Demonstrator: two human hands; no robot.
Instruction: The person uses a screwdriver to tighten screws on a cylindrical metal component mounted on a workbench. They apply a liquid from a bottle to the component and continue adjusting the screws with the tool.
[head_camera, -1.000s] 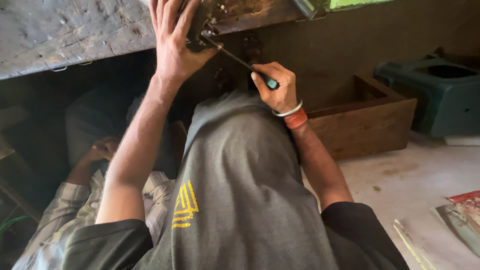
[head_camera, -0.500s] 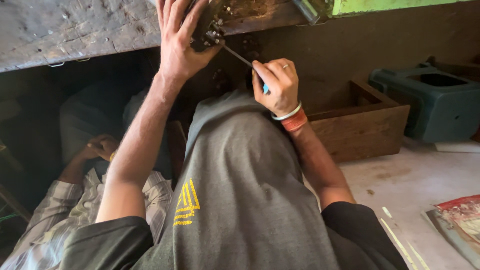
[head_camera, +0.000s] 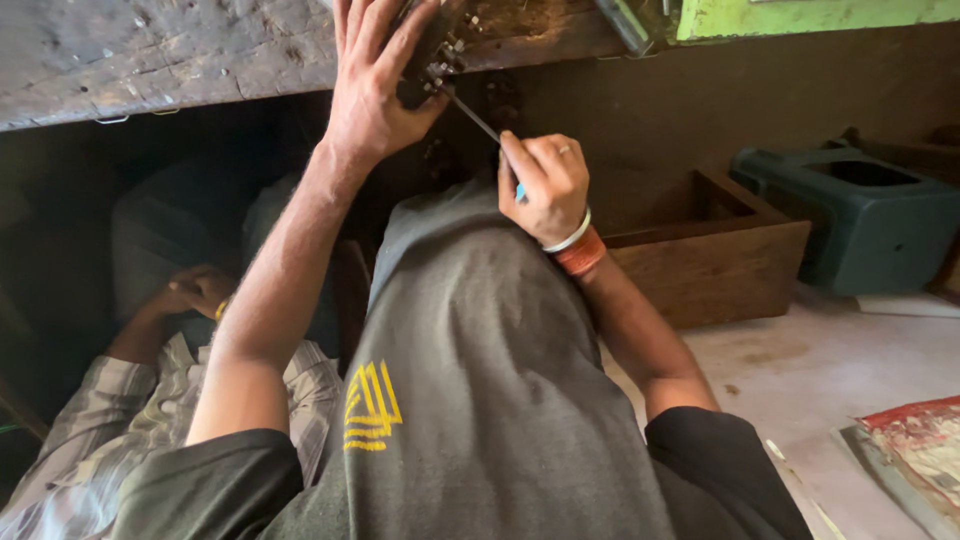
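Under a worn wooden bench (head_camera: 180, 50), left hand (head_camera: 375, 90) clamps a small dark metal part (head_camera: 440, 60), right hand (head_camera: 545, 180) fisted on a screwdriver (head_camera: 478, 122) slanting up-left into it.

screwdriver (head_camera: 487, 130): thin dark shaft, blue handle | tilted | tip at small dark metal part (head_camera: 432, 62)

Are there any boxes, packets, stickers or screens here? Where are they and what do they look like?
No screens or stickers show.
Wooden box: open, brown, on the floor right of the right hand.
Plastic container: dark teal, boxy, far right.
Printed packet or booklet: flat, red and pale, bottom right corner.
Shirt emblem: yellow lines on grey cloth.
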